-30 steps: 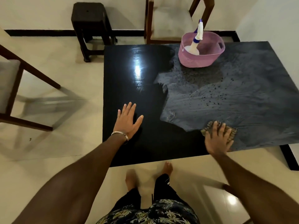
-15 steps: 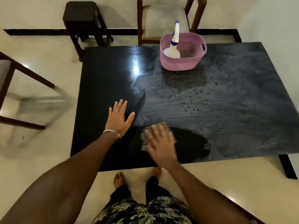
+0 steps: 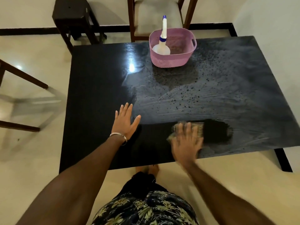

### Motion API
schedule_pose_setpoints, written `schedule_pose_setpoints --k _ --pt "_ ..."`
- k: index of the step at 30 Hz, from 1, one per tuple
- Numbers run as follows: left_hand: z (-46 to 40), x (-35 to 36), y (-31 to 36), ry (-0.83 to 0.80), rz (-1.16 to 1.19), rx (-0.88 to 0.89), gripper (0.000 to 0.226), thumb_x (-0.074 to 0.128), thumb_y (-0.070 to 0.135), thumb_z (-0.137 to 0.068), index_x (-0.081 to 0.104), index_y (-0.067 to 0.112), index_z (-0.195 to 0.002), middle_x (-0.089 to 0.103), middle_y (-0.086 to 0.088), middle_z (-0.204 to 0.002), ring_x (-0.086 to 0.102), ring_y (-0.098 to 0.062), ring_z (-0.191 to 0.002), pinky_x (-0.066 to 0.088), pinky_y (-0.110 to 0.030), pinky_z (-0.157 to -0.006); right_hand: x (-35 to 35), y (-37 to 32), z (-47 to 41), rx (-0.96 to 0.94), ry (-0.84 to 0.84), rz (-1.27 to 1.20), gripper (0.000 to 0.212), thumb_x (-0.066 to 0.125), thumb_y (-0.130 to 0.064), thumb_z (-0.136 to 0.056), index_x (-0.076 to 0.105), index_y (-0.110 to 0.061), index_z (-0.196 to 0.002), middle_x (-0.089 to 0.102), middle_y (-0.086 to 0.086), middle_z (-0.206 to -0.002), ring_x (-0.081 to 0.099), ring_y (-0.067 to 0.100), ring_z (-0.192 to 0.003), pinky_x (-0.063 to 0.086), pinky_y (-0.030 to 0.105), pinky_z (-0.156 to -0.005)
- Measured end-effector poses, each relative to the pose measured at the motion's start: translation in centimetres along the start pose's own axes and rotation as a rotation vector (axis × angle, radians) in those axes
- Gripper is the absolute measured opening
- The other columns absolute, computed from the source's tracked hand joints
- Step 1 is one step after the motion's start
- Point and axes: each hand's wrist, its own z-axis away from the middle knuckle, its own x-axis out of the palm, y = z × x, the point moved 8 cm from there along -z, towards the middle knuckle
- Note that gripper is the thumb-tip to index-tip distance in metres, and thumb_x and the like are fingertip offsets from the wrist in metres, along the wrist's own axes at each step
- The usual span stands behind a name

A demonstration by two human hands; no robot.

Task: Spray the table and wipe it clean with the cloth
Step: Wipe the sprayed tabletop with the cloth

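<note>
The dark counter (image 3: pixel 97 82) stands on a pale tiled floor (image 3: pixel 32 159), close to a white wall on the right. Its left part is glossy and clean with a bright lamp glare; the right and far parts carry a greyish film of spray, speckled with droplets and streaked by wiping. A clean dark band runs along the near edge.

Compared with half a second ago, the right hand (image 3: pixel 186 142) and the checked cloth (image 3: pixel 197 127) under it lie further right along that band, and both are blurred. The hand is open, pressing flat on the cloth. The left hand (image 3: pixel 125 122) is unmoved, open and flat on the counter with spread fingers, a metal bangle (image 3: pixel 119 135) at the wrist.

At the far edge sits a pink basket (image 3: pixel 172 60) holding the white spray bottle (image 3: pixel 162 46), upright with a blue tip. Behind it stands a wooden chair (image 3: pixel 155 15), to its left a dark stool (image 3: pixel 73 15), and another chair (image 3: pixel 19 75) at far left.
</note>
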Motion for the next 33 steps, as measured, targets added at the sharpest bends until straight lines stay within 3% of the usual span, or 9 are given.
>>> schedule_pose_setpoints --k 4,8,10,16,18,21,28,31,33 --pt "-0.8 -0.4 0.2 0.011 0.034 0.015 0.074 0.025 0.061 -0.094 0.014 0.018 -0.153 0.008 -0.001 -0.162 -0.003 -0.018 -0.149 -0.004 -0.042 -0.12 4.7 -11.8 7.5 -0.419 -0.062 0.004 0.071 0.042 -0.051 -0.092 0.017 -0.04 -0.158 0.015 -0.002 -0.167 0.01 0.028 -0.154 0.014 0.07 -0.114" --pt "-2.0 -0.4 0.7 0.008 0.027 0.036 0.072 0.027 0.059 -0.095 0.015 0.018 -0.153 0.009 -0.002 -0.162 -0.002 -0.018 -0.149 -0.003 -0.042 -0.12 5.1 -9.8 7.7 -0.607 -0.101 0.053 0.074 0.045 -0.053 -0.092 0.012 -0.045 -0.157 0.004 -0.008 -0.168 0.006 0.023 -0.154 0.011 0.066 -0.116" --pt "-2.5 -0.3 1.1 0.013 0.047 0.047 0.072 0.027 0.059 -0.095 0.015 0.018 -0.153 0.01 -0.001 -0.162 -0.002 -0.018 -0.149 -0.004 -0.042 -0.12 4.0 -4.7 6.4 -0.514 -0.094 0.045 0.072 0.042 -0.053 -0.093 0.009 -0.046 -0.157 0.0 -0.011 -0.168 0.003 0.021 -0.155 0.006 0.063 -0.117" --pt "-3.0 -0.2 0.4 0.001 0.054 0.048 0.072 0.026 0.06 -0.094 0.015 0.019 -0.153 0.009 -0.001 -0.162 -0.003 -0.018 -0.149 -0.004 -0.041 -0.12 -1.3 13.7 -0.7 0.135 -0.072 0.005 0.067 0.018 -0.06 -0.095 -0.004 -0.043 -0.157 -0.002 -0.003 -0.169 -0.001 0.028 -0.154 0.009 0.068 -0.117" --pt "-3.0 -0.4 -0.6 -0.006 0.052 0.034 0.074 0.025 0.061 -0.093 0.014 0.019 -0.153 0.008 -0.001 -0.162 -0.003 -0.018 -0.149 -0.003 -0.042 -0.12 -2.3 15.7 -2.9 0.304 -0.059 -0.066 0.069 0.018 -0.06 -0.093 -0.003 -0.042 -0.157 -0.003 -0.001 -0.169 -0.006 0.03 -0.154 0.007 0.07 -0.116" --pt "-3.2 -1.4 -2.7 0.011 0.055 -0.008 0.076 0.022 0.063 -0.091 0.014 0.019 -0.153 0.008 -0.001 -0.162 -0.003 -0.018 -0.149 -0.002 -0.042 -0.121 -2.8 12.2 -5.4 0.403 0.008 -0.078 0.069 0.032 -0.053 -0.1 0.001 -0.037 -0.159 -0.004 0.004 -0.169 -0.006 0.035 -0.153 0.008 0.073 -0.113" --pt "-4.0 -4.7 -5.4 0.079 0.079 -0.057 0.072 0.027 0.058 -0.094 0.016 0.018 -0.153 0.009 -0.002 -0.162 -0.002 -0.019 -0.149 -0.003 -0.041 -0.12 1.9 -16.6 -5.1 -0.25 -0.123 0.052 0.066 0.022 -0.055 -0.099 -0.006 -0.041 -0.157 -0.021 -0.003 -0.164 -0.02 0.028 -0.151 -0.012 0.071 -0.113" --pt "-4.2 -5.4 -6.3 0.074 0.085 -0.065 0.072 0.027 0.058 -0.094 0.014 0.018 -0.153 0.007 -0.002 -0.162 -0.003 -0.019 -0.149 -0.005 -0.04 -0.119 4.6 -26.5 -0.3 -0.617 -0.247 0.104 0.061 0.021 -0.053 -0.099 0.013 -0.037 -0.158 -0.006 -0.002 -0.168 -0.018 0.029 -0.151 -0.002 0.071 -0.113" --pt "-4.5 -5.6 -6.9 0.067 0.08 -0.071 0.073 0.026 0.059 -0.094 0.013 0.019 -0.153 0.007 -0.001 -0.162 -0.003 -0.018 -0.149 -0.004 -0.04 -0.119 5.1 -28.8 1.7 -0.797 -0.281 0.098 0.057 0.026 -0.052 -0.1 0.029 -0.035 -0.154 0.008 -0.002 -0.168 -0.008 0.03 -0.154 0.001 0.07 -0.116"
